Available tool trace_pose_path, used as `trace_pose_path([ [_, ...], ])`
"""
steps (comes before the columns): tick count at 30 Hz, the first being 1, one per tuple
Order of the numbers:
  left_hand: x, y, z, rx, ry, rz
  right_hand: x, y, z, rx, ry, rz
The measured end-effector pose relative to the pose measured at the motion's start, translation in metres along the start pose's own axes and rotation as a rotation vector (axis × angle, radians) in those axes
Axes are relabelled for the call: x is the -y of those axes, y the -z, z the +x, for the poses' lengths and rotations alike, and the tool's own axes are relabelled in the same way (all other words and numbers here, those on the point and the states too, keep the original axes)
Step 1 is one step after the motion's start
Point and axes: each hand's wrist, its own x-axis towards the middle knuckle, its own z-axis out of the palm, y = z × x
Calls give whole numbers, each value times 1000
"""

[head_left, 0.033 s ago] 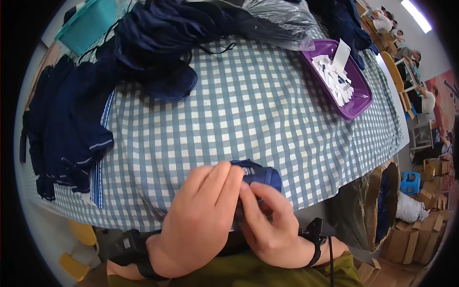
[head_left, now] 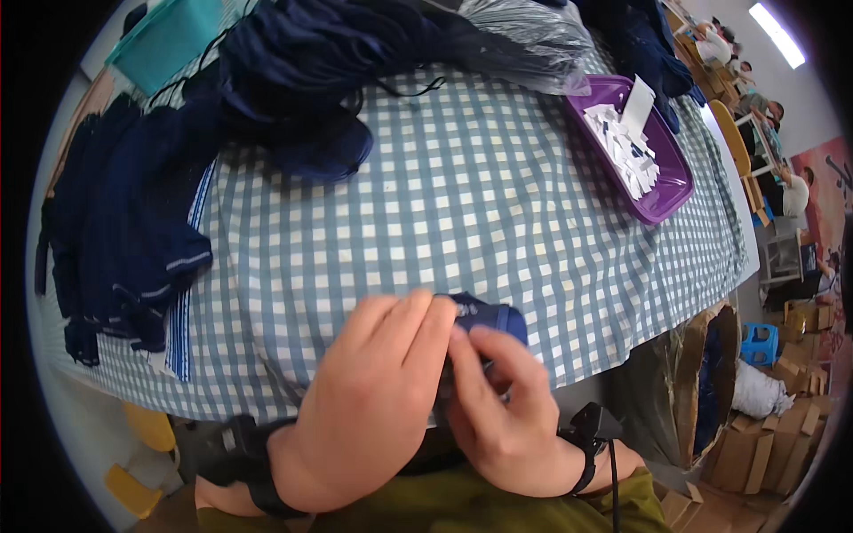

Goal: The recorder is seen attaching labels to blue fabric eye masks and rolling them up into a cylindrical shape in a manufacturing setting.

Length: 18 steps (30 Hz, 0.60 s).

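Observation:
At the table's near edge, both my hands are on a small dark blue cloth piece with white print and a raised seam. My left hand covers its left part, fingers bent together and pinching it. My right hand is closed beside it, thumb and forefinger pinching at its near edge. The fingertips of the two hands almost meet. Most of the cloth piece lies hidden under the fingers, and I cannot tell what kind of article it is.
A checked cloth covers the table. Navy garments lie at left, with a bundled dark blue pile behind. A purple tray of white labels stands at back right. A teal bin is far left; an open carton stands right.
My hands keep their pinch on the cloth piece with only a slight shift of the fingers. The whole view has moved very little.

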Motion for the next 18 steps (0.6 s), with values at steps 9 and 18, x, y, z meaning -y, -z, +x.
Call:
trace_pose_path([
  [9, 18, 23, -11, -281, 332, -39, 1, -7, 51, 144, 46, -256],
  [18, 1, 1, -64, -104, 216, -86, 1, -14, 72, 266, 35, -422],
])
